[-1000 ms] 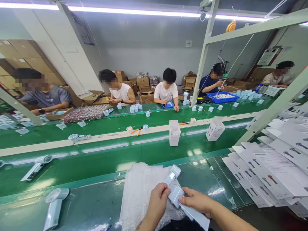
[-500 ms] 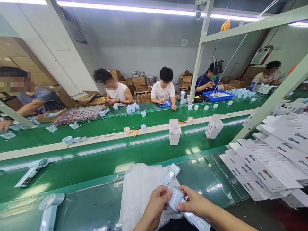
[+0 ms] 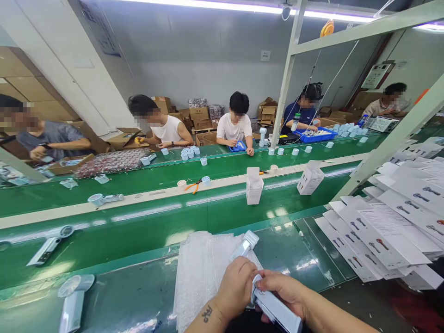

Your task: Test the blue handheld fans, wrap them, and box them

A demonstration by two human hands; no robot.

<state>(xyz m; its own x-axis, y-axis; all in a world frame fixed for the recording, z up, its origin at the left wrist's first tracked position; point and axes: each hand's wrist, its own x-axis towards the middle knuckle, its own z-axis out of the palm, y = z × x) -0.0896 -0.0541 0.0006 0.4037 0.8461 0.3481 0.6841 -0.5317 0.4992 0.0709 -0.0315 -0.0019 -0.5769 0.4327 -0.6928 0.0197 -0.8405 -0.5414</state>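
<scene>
Bubble-wrap sheets (image 3: 196,277) lay toward the near edge of the counter (image 3: 135,286), a light-blue device (image 3: 245,245) resting across their far right corner, while at that near edge the left hand (image 3: 238,283) closed over the head end of a matching device (image 3: 278,309) and the right hand (image 3: 283,291) gripped its handle.

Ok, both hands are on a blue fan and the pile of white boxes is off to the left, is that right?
Not quite: the pile of white boxes is off to the right, as the head view shows. The left hand and right hand are indeed both on a blue fan.
</scene>
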